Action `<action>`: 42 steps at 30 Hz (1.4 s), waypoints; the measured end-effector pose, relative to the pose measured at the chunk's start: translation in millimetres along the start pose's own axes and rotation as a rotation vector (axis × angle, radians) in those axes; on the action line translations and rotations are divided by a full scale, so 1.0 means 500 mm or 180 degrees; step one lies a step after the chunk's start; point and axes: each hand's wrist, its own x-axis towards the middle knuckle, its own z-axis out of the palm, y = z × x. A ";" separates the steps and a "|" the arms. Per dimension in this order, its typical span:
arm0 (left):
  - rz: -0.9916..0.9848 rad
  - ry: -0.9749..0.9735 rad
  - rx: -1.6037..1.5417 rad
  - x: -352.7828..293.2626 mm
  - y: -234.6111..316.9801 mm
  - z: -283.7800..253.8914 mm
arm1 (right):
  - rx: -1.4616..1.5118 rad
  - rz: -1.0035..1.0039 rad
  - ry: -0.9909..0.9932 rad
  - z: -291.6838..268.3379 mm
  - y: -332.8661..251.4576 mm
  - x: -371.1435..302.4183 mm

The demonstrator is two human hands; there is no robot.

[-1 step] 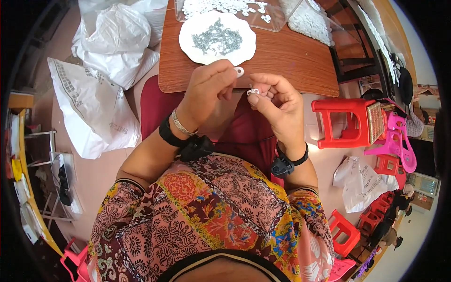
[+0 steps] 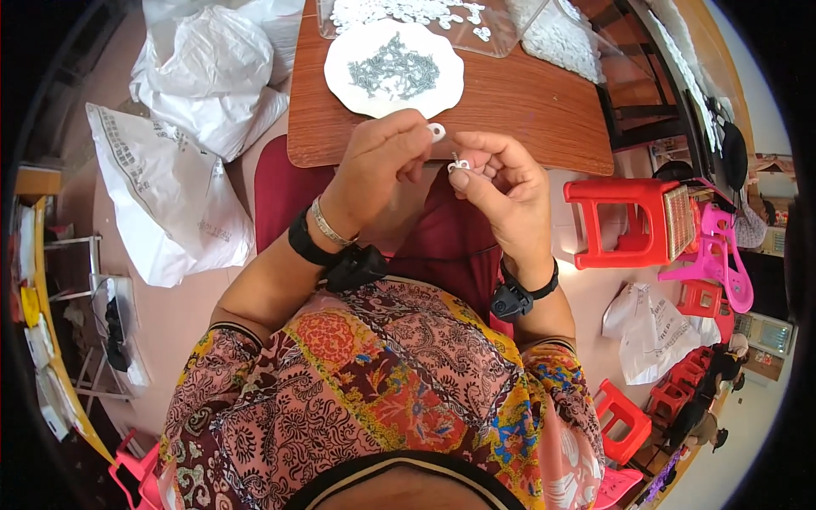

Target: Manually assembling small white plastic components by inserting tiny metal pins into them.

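My left hand pinches a small white plastic clip between thumb and fingers, just above the near edge of the wooden table. My right hand holds another small white piece with a metal part at its fingertips, a few centimetres right of the left hand's clip. Beyond the hands, a white plate carries a heap of small grey metal nails. Further back lies a clear tray with several white clips.
White plastic sacks lie on the floor to the left. A red plastic stool and pink stools stand to the right, with a white bag and more red stools nearer. Shelving lines the far left.
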 end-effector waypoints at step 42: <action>-0.0067 -0.0689 -0.0060 -0.002 -0.028 -0.001 | 0.0026 0.0067 -0.0092 0.006 0.006 0.001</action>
